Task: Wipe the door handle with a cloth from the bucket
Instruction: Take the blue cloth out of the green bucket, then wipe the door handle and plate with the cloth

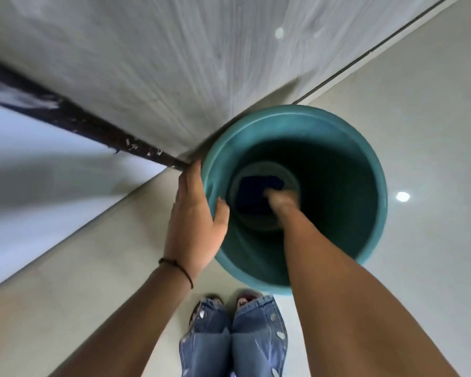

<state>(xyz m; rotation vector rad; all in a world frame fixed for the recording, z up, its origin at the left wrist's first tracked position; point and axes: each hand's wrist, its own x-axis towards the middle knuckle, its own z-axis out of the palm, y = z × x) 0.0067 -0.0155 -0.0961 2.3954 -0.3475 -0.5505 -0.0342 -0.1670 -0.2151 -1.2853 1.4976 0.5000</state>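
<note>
A deep teal bucket [365, 170] stands on the pale tiled floor, right against the foot of a grey door. A dark blue cloth [252, 189] lies flat at its bottom. My left hand [195, 216] clasps the bucket's near-left rim, thumb hooked inside. My right hand [279, 201] is far down inside the bucket, its fingertips on the cloth's right edge; motion blur hides whether the fingers have closed on it. No door handle is in view.
The grey door [161, 63] fills the top of the view, with a dark frame strip [73, 118] at its left. A white wall [24, 164] is on the left. My jeans and sandalled feet [234, 322] stand just before the bucket. Open floor [425, 131] lies to the right.
</note>
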